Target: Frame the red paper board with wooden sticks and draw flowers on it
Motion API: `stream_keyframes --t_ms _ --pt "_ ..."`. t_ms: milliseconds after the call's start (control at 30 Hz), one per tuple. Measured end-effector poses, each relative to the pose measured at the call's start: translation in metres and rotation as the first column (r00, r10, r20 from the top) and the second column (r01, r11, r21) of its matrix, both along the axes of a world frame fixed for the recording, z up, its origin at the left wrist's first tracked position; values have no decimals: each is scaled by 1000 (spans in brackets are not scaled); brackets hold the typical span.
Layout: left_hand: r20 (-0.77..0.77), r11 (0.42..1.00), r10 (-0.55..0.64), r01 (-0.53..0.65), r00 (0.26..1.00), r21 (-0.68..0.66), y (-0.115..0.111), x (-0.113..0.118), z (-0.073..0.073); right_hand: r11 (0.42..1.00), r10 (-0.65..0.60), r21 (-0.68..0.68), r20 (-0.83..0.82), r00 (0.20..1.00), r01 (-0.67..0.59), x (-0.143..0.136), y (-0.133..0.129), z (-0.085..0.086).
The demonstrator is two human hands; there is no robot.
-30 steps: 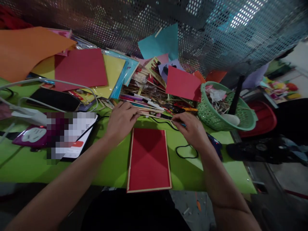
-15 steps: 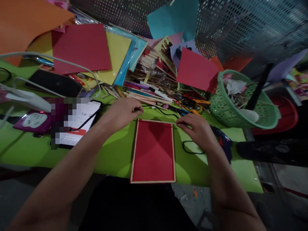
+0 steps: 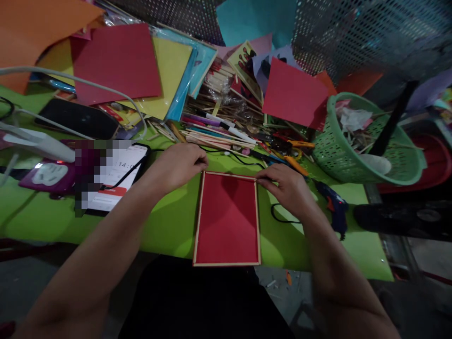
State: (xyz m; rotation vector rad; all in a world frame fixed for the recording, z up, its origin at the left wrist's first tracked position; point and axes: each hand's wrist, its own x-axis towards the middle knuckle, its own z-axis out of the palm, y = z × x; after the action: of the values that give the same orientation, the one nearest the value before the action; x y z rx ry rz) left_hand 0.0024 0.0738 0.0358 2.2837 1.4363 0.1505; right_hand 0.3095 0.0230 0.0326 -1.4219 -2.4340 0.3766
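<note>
A red sheet (image 3: 228, 219) lies at the table's front edge, bordered by thin wooden sticks on all four sides. My right hand (image 3: 286, 186) is at its top right corner, thumb and fingertips pinched together at the end of the top stick (image 3: 229, 175). Just beyond the top left corner hovers my left hand (image 3: 181, 165), its fingers curled together; what they hold, if anything, is too small to make out. A blue glue gun (image 3: 337, 207) lies to the right of my right forearm.
A phone (image 3: 118, 176) and purple socket block (image 3: 49, 176) are at left, with white cables. Behind lie sticks (image 3: 215, 136), pens, orange-handled tools (image 3: 296, 165) and coloured paper (image 3: 116, 63). A green basket (image 3: 370, 136) stands at right.
My right hand has shifted slightly at the top right corner, and the top stick now lines up with the sheet's edge. The whole view has moved slightly; more of the glue gun shows.
</note>
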Motion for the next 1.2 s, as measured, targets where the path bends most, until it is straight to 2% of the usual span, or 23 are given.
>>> stream_keyframes --t_ms 300,500,700,1033,1200 --pt "-37 1000 -19 19 999 1 0 0 0 1000 22 -13 -2 1000 -22 1 2 -5" --pt "-61 999 -47 48 997 18 1 4 -7 1000 25 0 -4 1000 -25 1 5 -9" --pt "-75 995 -81 85 994 54 1 7 -10 999 -9 -49 -3 1000 9 0 7 -9" --pt "-107 997 -53 59 993 49 5 7 -17 998 -42 -54 -4 999 41 1 8 -6" --pt "-121 997 -53 58 991 43 5 8 -15 997 -47 -54 14 999 48 1 7 -7"
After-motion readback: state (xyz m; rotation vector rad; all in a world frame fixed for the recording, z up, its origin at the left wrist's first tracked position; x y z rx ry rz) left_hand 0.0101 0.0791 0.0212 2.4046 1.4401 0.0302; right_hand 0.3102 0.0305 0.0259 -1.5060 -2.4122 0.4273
